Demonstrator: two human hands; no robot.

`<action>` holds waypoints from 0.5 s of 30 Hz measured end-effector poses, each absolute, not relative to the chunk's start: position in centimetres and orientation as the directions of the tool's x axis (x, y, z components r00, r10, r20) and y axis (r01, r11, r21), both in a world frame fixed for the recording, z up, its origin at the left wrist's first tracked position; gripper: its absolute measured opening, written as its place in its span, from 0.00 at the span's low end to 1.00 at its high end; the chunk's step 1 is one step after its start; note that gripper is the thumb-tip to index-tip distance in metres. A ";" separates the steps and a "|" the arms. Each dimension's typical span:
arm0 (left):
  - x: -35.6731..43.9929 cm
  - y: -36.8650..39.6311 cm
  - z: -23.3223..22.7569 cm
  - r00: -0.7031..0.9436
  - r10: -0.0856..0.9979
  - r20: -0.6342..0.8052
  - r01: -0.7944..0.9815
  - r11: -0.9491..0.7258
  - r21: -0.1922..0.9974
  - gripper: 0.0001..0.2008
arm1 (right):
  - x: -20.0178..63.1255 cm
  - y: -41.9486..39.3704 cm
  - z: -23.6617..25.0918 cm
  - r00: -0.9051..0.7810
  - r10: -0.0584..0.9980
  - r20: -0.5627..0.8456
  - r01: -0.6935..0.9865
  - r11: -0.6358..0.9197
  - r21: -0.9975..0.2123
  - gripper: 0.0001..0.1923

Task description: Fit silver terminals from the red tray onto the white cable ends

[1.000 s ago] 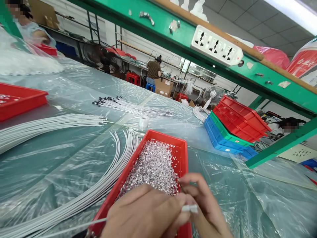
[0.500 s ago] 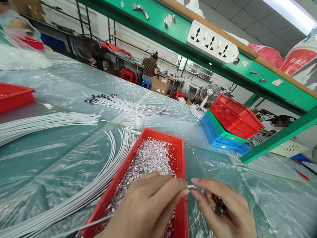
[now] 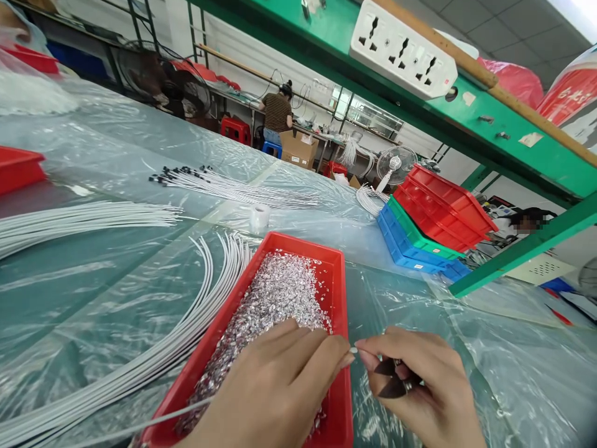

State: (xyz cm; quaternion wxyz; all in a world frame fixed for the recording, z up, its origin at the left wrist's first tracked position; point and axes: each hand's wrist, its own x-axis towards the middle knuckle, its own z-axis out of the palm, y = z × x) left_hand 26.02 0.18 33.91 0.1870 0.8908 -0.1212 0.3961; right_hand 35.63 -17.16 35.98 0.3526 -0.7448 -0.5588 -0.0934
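Observation:
My left hand (image 3: 275, 379) is closed above the red bin and pinches a white cable (image 3: 180, 410). The cable runs in from the lower left, and its short white tip (image 3: 353, 350) shows past my fingertips. My right hand (image 3: 429, 379) is closed just beside it, with thumb and forefinger pinched at that tip. Dark-bladed snips (image 3: 394, 378) lie in my right palm with the blades parted; my fingers hide their handles. Beneath my left hand, a red bin (image 3: 344, 298) holds many small shiny silvery bits (image 3: 284, 289).
A bundle of white cables (image 3: 205, 330) curves along the bin's left. Another bundle with black ends (image 3: 186, 177) lies farther back near a clear tape roll (image 3: 260, 219). Stacked bins (image 3: 443, 211) stand at right under a green shelf with a power strip (image 3: 403, 53).
The fingers of my right hand have come closer to the cable tip. The snips have turned in my palm, so their blades show more plainly. The view has shifted slightly.

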 end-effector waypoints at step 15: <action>26.7 -0.2 34.2 0.524 -0.211 0.825 -0.390 -0.921 0.012 0.23 | 36.9 -16.5 37.1 0.463 0.826 0.321 0.631 -0.054 -0.774 0.10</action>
